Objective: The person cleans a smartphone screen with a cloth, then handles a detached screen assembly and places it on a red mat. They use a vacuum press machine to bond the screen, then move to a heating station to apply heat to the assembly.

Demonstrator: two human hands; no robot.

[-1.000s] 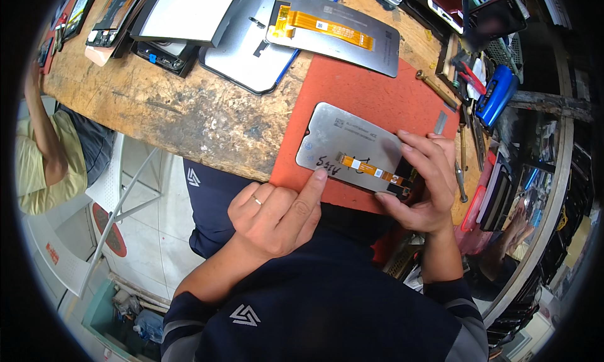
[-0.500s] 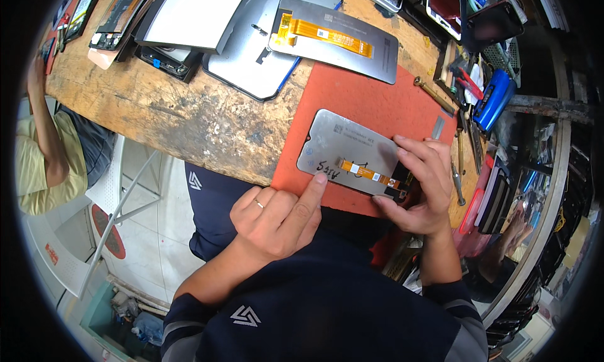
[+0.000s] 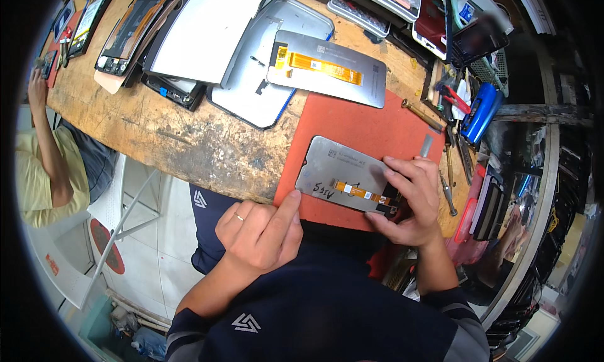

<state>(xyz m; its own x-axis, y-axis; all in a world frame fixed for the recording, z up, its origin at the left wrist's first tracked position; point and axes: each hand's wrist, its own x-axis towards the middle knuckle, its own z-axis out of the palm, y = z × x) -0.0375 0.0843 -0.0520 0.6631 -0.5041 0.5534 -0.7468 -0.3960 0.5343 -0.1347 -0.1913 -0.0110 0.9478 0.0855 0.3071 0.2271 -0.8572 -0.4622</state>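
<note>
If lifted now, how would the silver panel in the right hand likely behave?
The silver panel would probably feel stiff and light, being thin and flat. Its smooth, shiny back may be slippery. Its thin orange ribbon looks flexible and perhaps easily creased.

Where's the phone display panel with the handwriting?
Head view, just right of centre: the phone display panel is over the red mat, right end in the right hand, left hand beside its lower-left corner.

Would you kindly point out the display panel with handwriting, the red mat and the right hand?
Display panel with handwriting (image 3: 345, 172): head view, on its grey back.
Red mat (image 3: 371, 126): head view, on its bare far part.
Right hand (image 3: 418, 201): head view, on its back.
</note>
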